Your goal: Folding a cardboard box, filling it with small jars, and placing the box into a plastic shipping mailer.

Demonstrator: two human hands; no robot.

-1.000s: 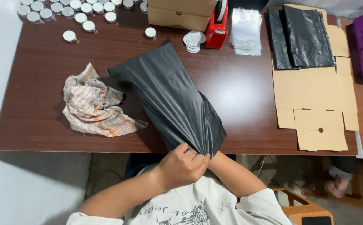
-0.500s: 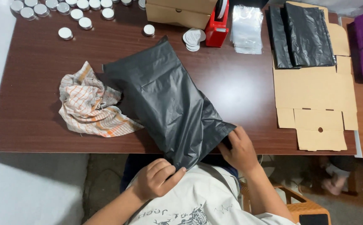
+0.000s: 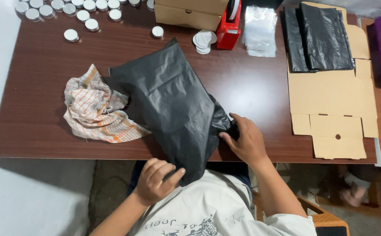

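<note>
On a brown table (image 3: 46,78), a black bag (image 3: 173,100) lies beside a checked cloth (image 3: 94,109), its near end pinched by the left hand (image 3: 155,179) below the edge, the right hand (image 3: 245,140) gripping its right side.

A crinkled black plastic bag (image 3: 173,105) lies diagonally across the brown table's near edge, overhanging it.

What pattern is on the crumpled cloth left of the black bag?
Orange check lines on off-white, seen in the head view: cloth, beside black plastic bag.
</note>
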